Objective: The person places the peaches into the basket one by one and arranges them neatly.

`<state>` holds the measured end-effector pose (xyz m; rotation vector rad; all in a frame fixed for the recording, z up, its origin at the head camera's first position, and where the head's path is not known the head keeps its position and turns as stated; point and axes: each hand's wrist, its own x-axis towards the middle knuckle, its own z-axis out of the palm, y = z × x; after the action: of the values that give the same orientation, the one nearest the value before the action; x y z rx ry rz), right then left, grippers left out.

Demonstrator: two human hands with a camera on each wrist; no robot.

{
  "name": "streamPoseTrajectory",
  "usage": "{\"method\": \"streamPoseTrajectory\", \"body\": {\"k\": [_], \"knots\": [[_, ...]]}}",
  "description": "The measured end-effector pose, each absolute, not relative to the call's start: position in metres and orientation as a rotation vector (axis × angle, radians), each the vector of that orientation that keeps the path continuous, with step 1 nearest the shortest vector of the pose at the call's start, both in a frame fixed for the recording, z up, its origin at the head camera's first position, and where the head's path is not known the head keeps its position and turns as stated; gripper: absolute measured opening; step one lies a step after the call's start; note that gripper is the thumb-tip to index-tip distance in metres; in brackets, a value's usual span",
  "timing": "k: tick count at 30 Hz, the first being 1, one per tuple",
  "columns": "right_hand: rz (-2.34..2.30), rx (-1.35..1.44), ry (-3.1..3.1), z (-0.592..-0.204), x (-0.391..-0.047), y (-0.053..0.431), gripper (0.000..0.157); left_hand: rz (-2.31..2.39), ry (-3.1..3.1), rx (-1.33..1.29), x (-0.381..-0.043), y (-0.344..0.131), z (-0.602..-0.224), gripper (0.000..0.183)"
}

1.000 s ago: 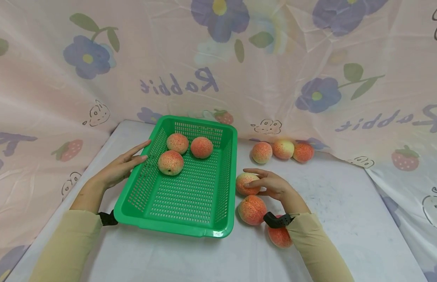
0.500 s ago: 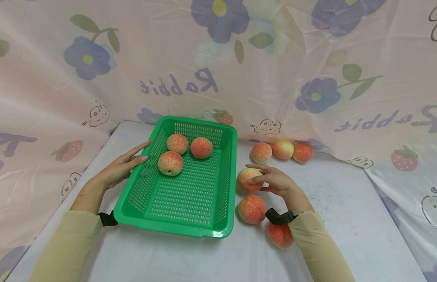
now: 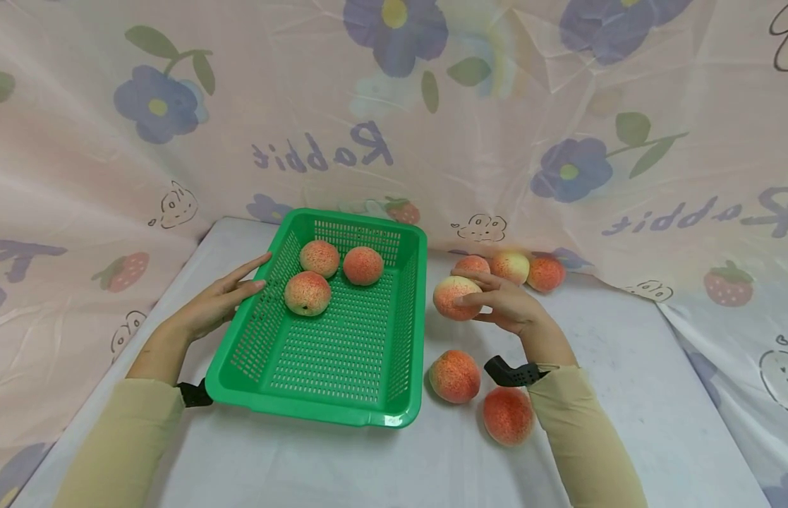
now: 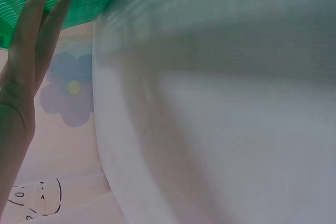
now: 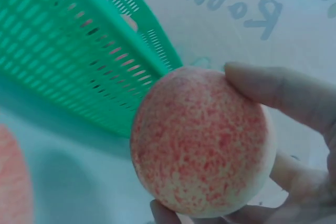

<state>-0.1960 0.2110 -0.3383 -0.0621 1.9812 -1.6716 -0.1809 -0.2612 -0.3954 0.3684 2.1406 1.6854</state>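
A yellow-and-red peach (image 3: 456,299) is held in my right hand (image 3: 509,305), just right of the green basket (image 3: 346,415). In the right wrist view, thumb and fingers grip this peach (image 5: 202,145) from the side, and it overlaps the basket's wall (image 5: 68,45). My left hand (image 3: 217,302) rests on the basket's left rim with its fingers straight. Those fingers (image 4: 39,30) lie against the mesh wall in the left wrist view. Inside the basket are three peaches, one of them the speckled peach (image 3: 307,293), grouped toward the back left.
Two loose peaches lie to the front right of the basket: one peach (image 3: 455,377) close to its wall, another peach (image 3: 508,416) farther right. At the back, a row of three includes a yellowish peach (image 3: 511,269). A printed cloth (image 3: 470,141) hangs behind the white table (image 3: 622,395).
My right hand has lifted the peach off the table, moving it up and slightly right, away from the front peaches. The left hand and the basket stay where they were.
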Motion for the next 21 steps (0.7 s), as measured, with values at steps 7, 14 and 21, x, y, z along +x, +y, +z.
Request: {"method": "streamPoseTrajectory", "body": {"k": [7,14,21], "knots": [[-1.722,-0.078,1.987,-0.323,-0.201,0.207,0.056,1.674,2.151,0.361,-0.181,-0.262,-0.396,0.060],[-1.719,-0.181,1.977,-0.312,-0.210,0.191,0.062,1.660,2.164,0.344,-0.181,-0.262,-0.395,0.060],[-1.726,-0.218,1.957,-0.304,-0.217,0.172,0.064,1.651,2.171,0.334,-0.181,-0.263,-0.394,0.061]]}}
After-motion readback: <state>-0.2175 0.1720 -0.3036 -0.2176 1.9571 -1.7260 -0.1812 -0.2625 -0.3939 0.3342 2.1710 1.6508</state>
